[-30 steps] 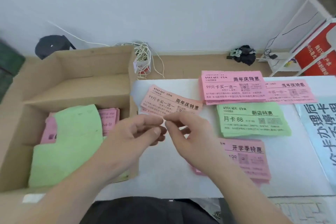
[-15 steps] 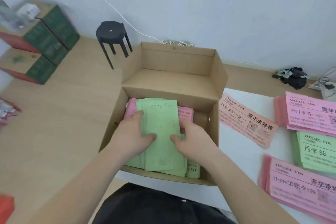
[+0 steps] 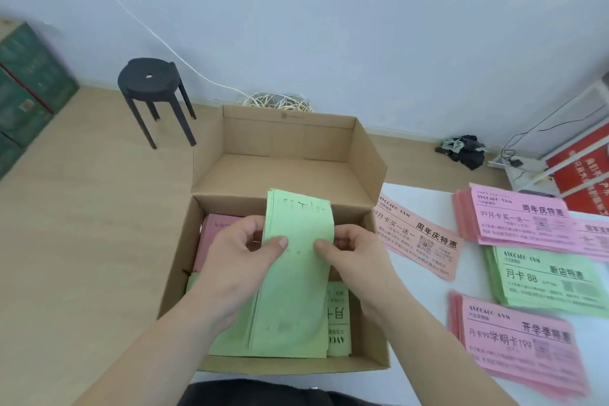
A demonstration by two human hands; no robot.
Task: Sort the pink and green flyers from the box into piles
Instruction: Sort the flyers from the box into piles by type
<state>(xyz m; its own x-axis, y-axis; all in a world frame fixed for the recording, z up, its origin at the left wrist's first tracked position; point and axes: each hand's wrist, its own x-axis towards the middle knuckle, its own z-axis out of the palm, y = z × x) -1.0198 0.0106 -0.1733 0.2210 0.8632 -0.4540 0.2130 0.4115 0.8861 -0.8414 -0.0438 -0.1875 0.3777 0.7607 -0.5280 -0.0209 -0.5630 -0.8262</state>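
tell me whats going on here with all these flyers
A person is sorting gym flyers out of a cardboard box. The left hand and right hand both grip a bunch of green flyers over the box, where pink flyers and more green ones lie. On the white table to the right sit a far pink pile, a green pile and a near pink pile, with a loose pink flyer beside the box.
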